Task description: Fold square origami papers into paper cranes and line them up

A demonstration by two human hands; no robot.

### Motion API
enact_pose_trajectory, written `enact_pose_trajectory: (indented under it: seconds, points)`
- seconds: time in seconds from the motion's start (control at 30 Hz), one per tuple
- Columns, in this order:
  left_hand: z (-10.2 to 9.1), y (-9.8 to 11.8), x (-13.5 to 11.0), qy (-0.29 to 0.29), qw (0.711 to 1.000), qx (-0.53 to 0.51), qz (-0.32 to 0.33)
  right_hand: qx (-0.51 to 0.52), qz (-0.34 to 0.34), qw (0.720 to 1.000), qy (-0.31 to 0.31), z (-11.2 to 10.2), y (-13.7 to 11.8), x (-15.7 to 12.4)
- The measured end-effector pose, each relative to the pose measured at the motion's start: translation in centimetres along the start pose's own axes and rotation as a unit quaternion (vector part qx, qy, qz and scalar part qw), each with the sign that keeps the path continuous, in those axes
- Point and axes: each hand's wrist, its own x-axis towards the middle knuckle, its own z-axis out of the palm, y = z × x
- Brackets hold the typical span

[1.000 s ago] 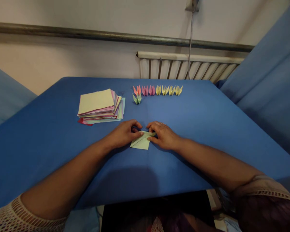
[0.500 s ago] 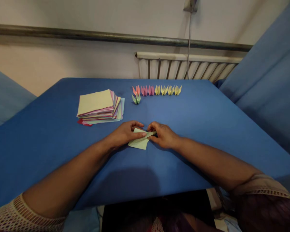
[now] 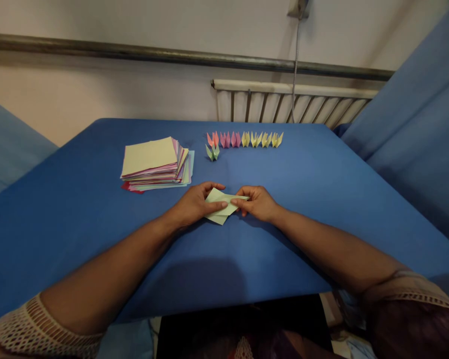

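Note:
A pale green sheet of folded paper (image 3: pixel 219 218) is held between both hands, just above the blue table. My left hand (image 3: pixel 195 204) grips its left side, thumb on top and fingers behind. My right hand (image 3: pixel 259 202) pinches the pointed right end between thumb and fingers. The paper has several layers, with flaps showing at the top and bottom. Beyond the hands stands a green origami crane (image 3: pixel 212 152), in front of a row of small folded cranes in orange, pink and yellow (image 3: pixel 256 139).
A thick stack of coloured paper (image 3: pixel 149 158) lies to the left on the blue-covered table (image 3: pixel 303 179). Behind the table are a radiator (image 3: pixel 269 99), a wall pipe (image 3: pixel 164 55) and a hanging cord (image 3: pixel 295 65). Blue curtains (image 3: pixel 415 109) hang at both sides.
The paper has been turned and raised slightly, its narrow flap now spread wider. My right thumb has moved on top of the pointed end. The view has shifted a little.

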Motion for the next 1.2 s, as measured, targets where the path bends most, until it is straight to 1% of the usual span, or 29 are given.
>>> enact_pose_trajectory:
  seconds: [0.1, 0.27, 0.4, 0.5, 0.57, 0.6, 0.67, 0.7, 0.77, 0.8, 0.83, 0.87, 0.93, 1.0, 1.07, 1.13, 1.2]
  points:
    - [-0.2, -0.3, 0.2, -0.009, 1.0, 0.016, -0.001, 0.013, 0.006, 1.0, 0.005, -0.1, -0.3, 0.0]
    - [-0.5, -0.1, 0.5, -0.002, 1.0, -0.012, -0.005, 0.029, 0.019, 0.999, 0.014, -0.4, -0.7, 0.1]
    - [-1.4, 0.3, 0.8, 0.036, 0.999, -0.019, -0.004, 0.045, 0.025, 0.998, 0.038, -0.7, -0.8, 0.3]
    - [-2.1, 0.1, 1.2, 0.068, 0.998, 0.0, 0.006, 0.064, 0.03, 0.995, 0.076, -0.9, -0.7, 0.5]
    - [-2.3, 0.0, 1.3, 0.097, 0.995, 0.019, 0.033, 0.081, 0.032, 0.991, 0.099, -1.0, -0.7, 0.7]
    - [-2.3, -0.1, 1.3, 0.118, 0.99, 0.039, 0.06, 0.091, 0.034, 0.989, 0.108, -1.1, -0.7, 0.7]
    - [-2.2, 0.0, 1.0, 0.153, 0.97, 0.125, 0.144, 0.112, 0.041, 0.986, 0.118, -1.3, -0.7, 0.8]
    - [-2.1, 0.1, 0.7, 0.155, 0.95, 0.188, 0.196, 0.122, 0.045, 0.984, 0.119, -1.4, -0.7, 0.8]
    - [-1.8, 0.5, 0.1, 0.12, 0.892, 0.315, 0.302, 0.139, 0.05, 0.982, 0.12, -1.7, -0.8, 0.8]
    - [-1.7, 0.7, -0.2, 0.092, 0.864, 0.361, 0.339, 0.148, 0.053, 0.981, 0.118, -1.7, -0.9, 0.8]
    - [-1.6, 0.9, -0.5, 0.067, 0.84, 0.398, 0.362, 0.157, 0.054, 0.98, 0.114, -1.8, -0.9, 0.7]
    - [-1.5, 1.0, -0.6, 0.047, 0.823, 0.426, 0.373, 0.166, 0.057, 0.979, 0.105, -1.8, -0.9, 0.6]
    - [-1.4, 1.2, -0.7, 0.029, 0.806, 0.461, 0.37, 0.183, 0.065, 0.978, 0.075, -1.8, -0.9, 0.4]
    - [-1.5, 1.1, -0.6, 0.027, 0.803, 0.474, 0.36, 0.196, 0.081, 0.977, 0.037, -1.6, -1.0, 0.2]
    - [-1.6, 0.9, -0.4, 0.038, 0.808, 0.469, 0.353, 0.204, 0.095, 0.974, 0.009, -1.4, -1.0, 0.0]
    - [-1.8, 0.6, -0.3, 0.064, 0.823, 0.451, 0.34, 0.209, 0.102, 0.973, -0.003, -1.4, -1.1, -0.1]
    - [-1.8, 0.1, -0.1, 0.088, 0.848, 0.42, 0.311, 0.21, 0.101, 0.972, -0.005, -1.5, -1.0, 0.0]
